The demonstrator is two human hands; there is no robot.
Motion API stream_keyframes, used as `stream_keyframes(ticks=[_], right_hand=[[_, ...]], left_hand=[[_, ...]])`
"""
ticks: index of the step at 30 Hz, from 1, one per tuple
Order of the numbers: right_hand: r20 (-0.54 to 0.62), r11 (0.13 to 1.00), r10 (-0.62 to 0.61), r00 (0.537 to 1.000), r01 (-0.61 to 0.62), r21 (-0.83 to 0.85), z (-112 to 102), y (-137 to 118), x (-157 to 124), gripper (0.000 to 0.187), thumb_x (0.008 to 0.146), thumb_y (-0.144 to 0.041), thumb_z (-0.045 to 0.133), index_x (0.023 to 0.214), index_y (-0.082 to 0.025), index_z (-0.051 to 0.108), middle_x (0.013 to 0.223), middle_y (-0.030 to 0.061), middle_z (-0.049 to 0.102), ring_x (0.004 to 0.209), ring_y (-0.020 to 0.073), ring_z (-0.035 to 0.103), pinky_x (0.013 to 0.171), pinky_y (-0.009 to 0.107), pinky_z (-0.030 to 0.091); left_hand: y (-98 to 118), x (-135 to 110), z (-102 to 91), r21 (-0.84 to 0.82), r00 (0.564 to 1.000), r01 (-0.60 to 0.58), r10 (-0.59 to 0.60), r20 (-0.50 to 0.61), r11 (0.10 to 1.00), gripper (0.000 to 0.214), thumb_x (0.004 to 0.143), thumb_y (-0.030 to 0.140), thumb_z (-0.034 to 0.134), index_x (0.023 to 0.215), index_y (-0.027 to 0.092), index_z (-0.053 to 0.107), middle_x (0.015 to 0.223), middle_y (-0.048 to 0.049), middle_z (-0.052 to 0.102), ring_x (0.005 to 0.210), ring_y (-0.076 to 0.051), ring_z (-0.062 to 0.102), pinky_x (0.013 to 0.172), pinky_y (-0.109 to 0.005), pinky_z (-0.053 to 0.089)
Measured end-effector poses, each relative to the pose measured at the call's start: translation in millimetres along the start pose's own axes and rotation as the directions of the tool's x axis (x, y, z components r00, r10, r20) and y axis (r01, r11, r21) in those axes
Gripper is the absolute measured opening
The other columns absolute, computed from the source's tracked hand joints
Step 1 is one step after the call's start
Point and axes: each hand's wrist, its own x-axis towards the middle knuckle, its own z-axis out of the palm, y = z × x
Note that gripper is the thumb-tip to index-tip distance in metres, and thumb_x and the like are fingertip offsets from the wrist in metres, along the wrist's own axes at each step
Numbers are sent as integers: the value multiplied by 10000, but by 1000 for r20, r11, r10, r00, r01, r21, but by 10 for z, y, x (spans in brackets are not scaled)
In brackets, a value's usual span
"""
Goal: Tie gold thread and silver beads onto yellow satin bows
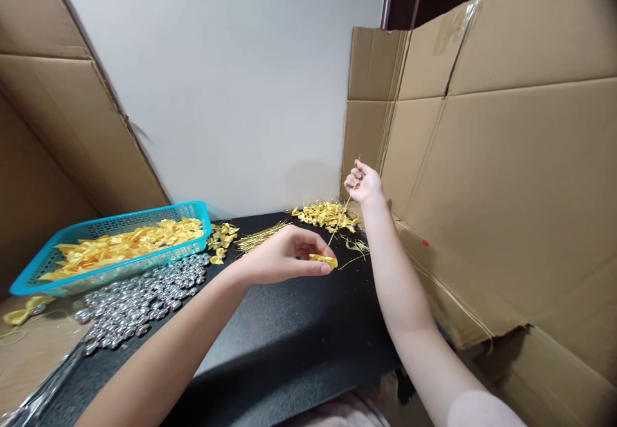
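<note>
Between the thumb and fingers of my left hand (284, 256) is a yellow ribbon bow (324, 260), pinched over the black table. A thin yellow string (339, 222) runs up from the bow to my right hand (365, 182). That hand is closed on the string, raised above and to the right of the left one, and a short end sticks out over its fingers. Past my left hand lies a bundle of gold wire ties (263, 236). Behind the string is a pile of yellow bows (328, 215).
A blue plastic basket (118, 260) of yellow ribbon bows stands at the left. Silver beads (144, 295) are heaped before it, with a few bows (222, 239) beside it. Loose string scraps (357, 245) lie at right. Cardboard walls (506, 176) flank the black table (289, 343).
</note>
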Motion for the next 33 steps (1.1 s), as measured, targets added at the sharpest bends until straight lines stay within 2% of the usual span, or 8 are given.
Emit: stream_keyframes(ticks=[3,8,11,14,17,20,25,33], right_hand=[[-7,999,40,999,-40,-12,-8,-23,-6,330,965,-176,397,639,-201,353,376,-118,251,307,50,229,349,137,266],[44,986,160,986,-157,-60,-11,-132,-76,315,939,-218,489,645,-208,378,410,-101,319,385,79,404,432,189,417],[87,985,167,982,-163,-55,-5,-245,-138,326,944,-187,498,643,-198,374,446,-106,313,358,32,315,355,117,295],[88,991,130,988,-127,-34,-16,-351,-171,342,962,-183,469,642,-200,350,450,-116,282,331,15,229,293,107,176],[58,996,84,995,-83,-11,-39,-399,-165,378,954,-199,489,631,-210,292,429,-131,228,314,16,200,276,110,174],[21,998,60,998,-60,5,-52,-383,-136,402,956,-195,471,625,-216,246,408,-137,184,296,21,178,262,116,167],[-25,999,38,999,-37,21,-52,-338,-105,420,975,-179,412,623,-222,186,395,-139,137,283,27,154,256,122,152],[-53,999,1,999,1,42,-50,-318,-85,421,954,-127,402,623,-227,163,406,-134,79,285,42,143,244,130,156]], left_hand=[[-29,5,0,15,1000,-6,5,2,1000,248,765,303,736,923,118,691,901,-67,718,809,-150,655,764,-289,526],[-59,15,-8,112,1000,-8,10,-20,994,236,741,291,751,898,127,686,904,-63,726,804,-154,659,762,-289,532],[-45,18,-22,161,1000,-14,17,-21,987,211,756,298,732,871,127,687,874,-66,730,772,-145,651,709,-261,523],[-23,20,-40,256,999,-36,42,-16,966,205,769,317,714,843,126,701,830,-67,729,701,-124,617,640,-229,490],[-8,19,-44,394,997,-59,72,-20,917,192,778,314,701,828,130,723,741,-48,715,626,-103,574,576,-206,440],[2,11,-30,458,996,-65,82,-18,887,169,776,302,705,821,143,738,738,-40,723,623,-105,585,583,-210,444],[28,-13,0,418,996,-77,87,-7,905,133,767,258,720,848,158,752,815,-52,751,689,-127,651,638,-223,501],[55,-9,-5,402,995,-90,96,6,911,89,733,181,728,813,160,760,782,-45,749,684,-128,674,642,-211,525]])
